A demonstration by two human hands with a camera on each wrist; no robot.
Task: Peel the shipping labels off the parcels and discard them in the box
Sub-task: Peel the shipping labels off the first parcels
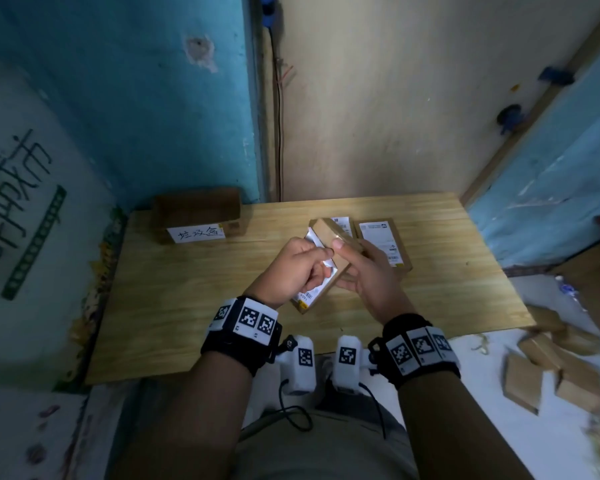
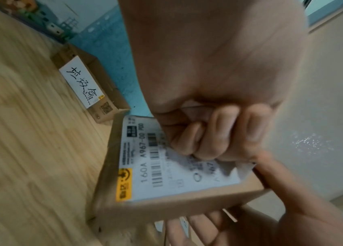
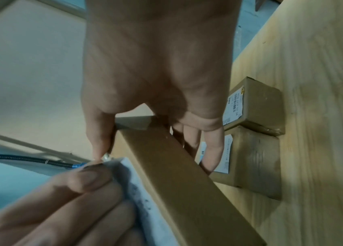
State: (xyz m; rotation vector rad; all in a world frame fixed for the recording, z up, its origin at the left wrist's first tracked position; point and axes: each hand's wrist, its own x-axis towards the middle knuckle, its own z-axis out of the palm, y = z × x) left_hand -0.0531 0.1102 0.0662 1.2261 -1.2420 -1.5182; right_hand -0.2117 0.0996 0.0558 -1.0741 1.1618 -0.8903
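Note:
My right hand [image 1: 347, 268] grips a flat brown parcel [image 1: 333, 230], tilted on edge above the wooden table [image 1: 187, 306]. My left hand [image 1: 321, 258] pinches a lifted corner of its white shipping label [image 1: 310, 297]. In the left wrist view the curled fingers [image 2: 219, 138] hold the peeled part of the label [image 2: 166, 166], whose lower end still sticks to the parcel [image 2: 166, 206]. From the right wrist, my right hand [image 3: 158, 149] clamps the parcel [image 3: 177, 174] between thumb and fingers. The open discard box [image 1: 198, 216] with a handwritten tag stands at the table's back left.
Two more labelled parcels [image 1: 383, 244] [image 1: 342, 221] lie on the table just behind my hands, seen too from the right wrist [image 3: 257, 108] [image 3: 254, 159]. Several cardboard parcels [image 1: 551, 362] lie on the floor at the right. A large white printed bag [image 1: 32, 202] stands at the left.

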